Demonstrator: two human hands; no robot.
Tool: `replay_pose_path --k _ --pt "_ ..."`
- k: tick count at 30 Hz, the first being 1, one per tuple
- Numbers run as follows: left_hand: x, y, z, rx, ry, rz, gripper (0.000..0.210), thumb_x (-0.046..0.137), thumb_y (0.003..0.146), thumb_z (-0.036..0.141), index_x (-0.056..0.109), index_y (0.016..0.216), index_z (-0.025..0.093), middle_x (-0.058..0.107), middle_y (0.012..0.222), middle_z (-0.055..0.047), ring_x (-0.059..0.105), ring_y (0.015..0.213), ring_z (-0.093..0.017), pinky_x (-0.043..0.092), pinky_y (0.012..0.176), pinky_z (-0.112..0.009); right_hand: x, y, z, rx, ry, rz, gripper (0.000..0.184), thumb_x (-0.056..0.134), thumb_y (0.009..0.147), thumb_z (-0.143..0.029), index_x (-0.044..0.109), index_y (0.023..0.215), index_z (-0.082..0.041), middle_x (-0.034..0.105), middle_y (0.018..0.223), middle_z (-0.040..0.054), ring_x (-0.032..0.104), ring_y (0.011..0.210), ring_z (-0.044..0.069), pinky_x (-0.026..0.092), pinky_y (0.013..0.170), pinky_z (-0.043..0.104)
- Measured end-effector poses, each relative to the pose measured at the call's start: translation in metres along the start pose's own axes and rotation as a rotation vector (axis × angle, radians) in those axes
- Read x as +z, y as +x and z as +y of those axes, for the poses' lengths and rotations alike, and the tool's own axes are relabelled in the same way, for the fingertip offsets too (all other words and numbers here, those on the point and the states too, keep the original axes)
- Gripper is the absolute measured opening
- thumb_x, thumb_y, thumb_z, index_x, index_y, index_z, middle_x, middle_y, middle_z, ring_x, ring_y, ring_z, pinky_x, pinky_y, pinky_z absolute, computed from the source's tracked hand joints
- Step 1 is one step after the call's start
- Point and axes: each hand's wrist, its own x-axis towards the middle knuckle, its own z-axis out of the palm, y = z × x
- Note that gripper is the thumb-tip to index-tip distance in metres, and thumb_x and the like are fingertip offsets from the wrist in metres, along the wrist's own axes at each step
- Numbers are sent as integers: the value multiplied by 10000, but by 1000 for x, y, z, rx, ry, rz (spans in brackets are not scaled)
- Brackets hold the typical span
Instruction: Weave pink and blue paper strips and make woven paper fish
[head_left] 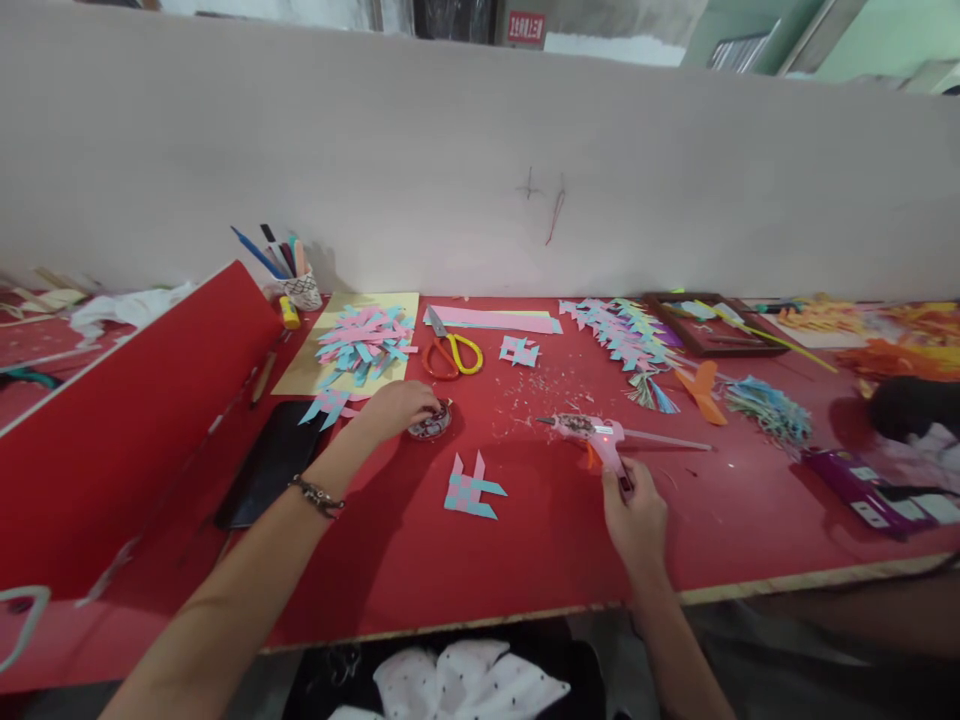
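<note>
A red sign (526,28) at the top centre of the frame carries one line of white Chinese characters, apparently 卫生间请上三楼. A small white label on the pink glue gun (609,433), right of centre, is too small to read, as are the pale panels on the purple case (862,490) at the right edge.

The right hand (636,505) is closed around the glue gun's handle; the nozzle points left, and a clear stick extends from the rear. The left hand (399,408), at centre left, has its fingertips drawn together over a round container (431,424); whether they pinch anything cannot be told.

A pink-and-blue woven paper piece (466,492) lies between the hands, lower centre. A second woven piece (520,351) lies above it, beside scissors (453,356) with one red and one yellow handle.

A pile of folded strips (364,340) covers part of a yellow card (300,370) at upper left. A black phone (262,470) lies beyond the left forearm. A red panel (135,430) stands tilted at far left, blocking part of the table (525,570).
</note>
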Motion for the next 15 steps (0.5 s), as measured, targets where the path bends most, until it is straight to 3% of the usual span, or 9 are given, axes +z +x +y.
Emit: replay_pose_path --k 5,15 --pt "2 -1 0 -57 -71 13 165 489 753 176 621 850 195 652 890 -41 568 857 -173 400 731 -251 -1 0 -3 1 16 -7 422 324 721 -500 548 832 -161 625 742 119 552 647 221 386 563 288" --pt "0 -1 -1 -157 -237 63 258 480 711 177 567 954 183 654 813 -17 570 697 -140 407 624 -228 -3 1 -5 27 34 -21 417 337 693 -504 543 811 -161 618 733 117 544 634 211 384 573 287"
